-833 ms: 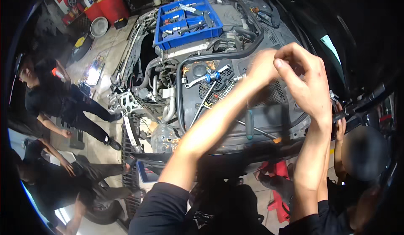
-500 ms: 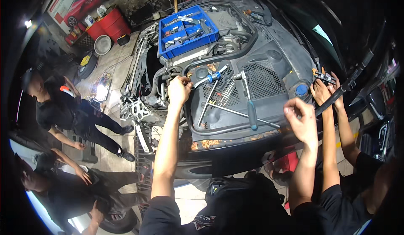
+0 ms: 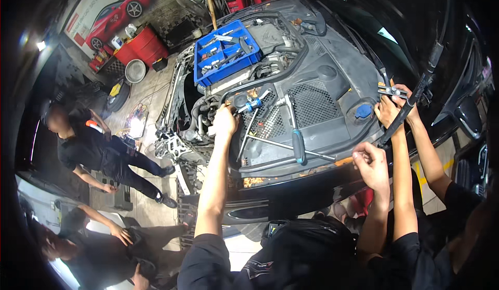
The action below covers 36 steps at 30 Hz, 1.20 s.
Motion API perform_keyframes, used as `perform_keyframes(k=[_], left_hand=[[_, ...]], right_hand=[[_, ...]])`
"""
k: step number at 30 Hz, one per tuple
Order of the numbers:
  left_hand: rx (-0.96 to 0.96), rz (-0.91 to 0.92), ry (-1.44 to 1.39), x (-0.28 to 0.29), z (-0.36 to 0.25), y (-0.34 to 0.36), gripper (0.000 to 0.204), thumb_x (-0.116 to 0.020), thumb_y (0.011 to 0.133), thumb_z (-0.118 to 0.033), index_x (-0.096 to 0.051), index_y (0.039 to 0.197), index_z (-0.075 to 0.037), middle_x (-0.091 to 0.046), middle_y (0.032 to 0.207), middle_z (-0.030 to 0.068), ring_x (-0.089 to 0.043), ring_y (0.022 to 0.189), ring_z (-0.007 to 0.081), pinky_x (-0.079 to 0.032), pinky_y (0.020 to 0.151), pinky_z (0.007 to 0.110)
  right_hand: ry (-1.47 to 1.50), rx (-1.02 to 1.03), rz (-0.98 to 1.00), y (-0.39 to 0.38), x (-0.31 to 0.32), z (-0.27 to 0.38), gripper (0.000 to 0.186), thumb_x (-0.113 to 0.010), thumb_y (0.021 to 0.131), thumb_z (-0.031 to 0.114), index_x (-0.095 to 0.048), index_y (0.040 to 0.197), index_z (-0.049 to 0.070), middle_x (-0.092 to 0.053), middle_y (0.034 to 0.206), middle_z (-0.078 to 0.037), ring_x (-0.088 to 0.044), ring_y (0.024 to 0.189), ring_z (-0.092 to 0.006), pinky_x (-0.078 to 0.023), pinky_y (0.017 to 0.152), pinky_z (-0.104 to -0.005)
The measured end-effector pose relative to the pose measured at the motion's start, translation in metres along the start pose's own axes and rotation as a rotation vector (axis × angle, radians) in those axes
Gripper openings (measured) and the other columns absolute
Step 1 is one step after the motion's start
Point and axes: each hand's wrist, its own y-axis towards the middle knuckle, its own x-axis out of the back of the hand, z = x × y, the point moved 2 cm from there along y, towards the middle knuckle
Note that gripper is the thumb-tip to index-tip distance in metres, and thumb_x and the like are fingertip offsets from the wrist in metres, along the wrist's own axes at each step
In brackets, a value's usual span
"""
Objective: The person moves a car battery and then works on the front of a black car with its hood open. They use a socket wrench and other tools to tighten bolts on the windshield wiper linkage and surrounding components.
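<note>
My left hand reaches over the front edge of the engine bay, its fingers closed. Whatever it may grip is hidden. Just right of its fingertips a silver spanner with a blue round part lies on the black engine cover. My right hand hovers by the near fender, fingers curled in with nothing seen in them. Between my hands lie a ratchet with a teal-and-grey handle, a long metal bar and a thinner rod.
A blue divided tool tray sits on the engine. At right, a co-worker's hands hold a silver clamp-like tool by the windscreen, near a blue cap. Two people stand at left. A red drum is behind.
My view has shifted a little. My left hand has come closer to the spanner. The right hand's fingers are curled in more. The tools on the cover lie as before.
</note>
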Motion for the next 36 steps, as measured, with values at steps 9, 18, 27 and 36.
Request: perform_keyframes(k=[9, 18, 27, 36], left_hand=[[-0.034, 0.046, -0.012, 0.002, -0.008, 0.003, 0.022, -0.078, 0.071, -0.019, -0.072, 0.09, -0.009, -0.064, 0.104, 0.0108, -0.064, 0.096, 0.0304, -0.052, 0.084, 0.04], [-0.325, -0.162, -0.109, -0.001, -0.102, -0.001, 0.044, -0.076, 0.072, -0.018, -0.061, 0.112, -0.006, -0.058, 0.108, 0.0141, -0.056, 0.103, 0.0339, -0.048, 0.087, 0.042], [-0.679, -0.236, -0.466, -0.009, -0.173, 0.006, 0.031, -0.073, 0.076, -0.012, -0.063, 0.103, -0.001, -0.065, 0.092, 0.0168, -0.063, 0.086, 0.0366, -0.05, 0.077, 0.041], [-0.485, 0.807, -1.537, 0.036, -0.211, -0.046, 0.026, -0.07, 0.08, 0.0, -0.063, 0.105, 0.002, -0.067, 0.096, 0.0036, -0.061, 0.088, 0.0099, -0.049, 0.081, 0.025]], right_hand=[[-0.283, -0.014, 0.011, 0.021, -0.046, 0.011, 0.02, -0.066, 0.085, 0.019, -0.061, 0.089, 0.0, -0.065, 0.072, -0.013, -0.064, 0.061, -0.0247, -0.049, 0.058, -0.0348], [-0.659, -0.108, 0.245, 0.1, -0.178, -0.018, 0.062, -0.067, 0.079, 0.02, -0.042, 0.124, -0.015, -0.068, 0.083, -0.023, -0.068, 0.079, -0.0385, -0.055, 0.071, -0.0472], [-0.415, -0.092, 0.123, 0.059, -0.099, 0.02, 0.046, -0.063, 0.079, 0.02, -0.05, 0.118, -0.001, -0.065, 0.089, -0.026, -0.065, 0.084, -0.0405, -0.052, 0.075, -0.0485], [-0.447, 0.297, -0.255, -0.038, -0.03, 0.049, 0.043, -0.069, 0.071, 0.003, -0.056, 0.112, 0.003, -0.059, 0.095, -0.015, -0.062, 0.083, -0.035, -0.052, 0.07, -0.0399]])
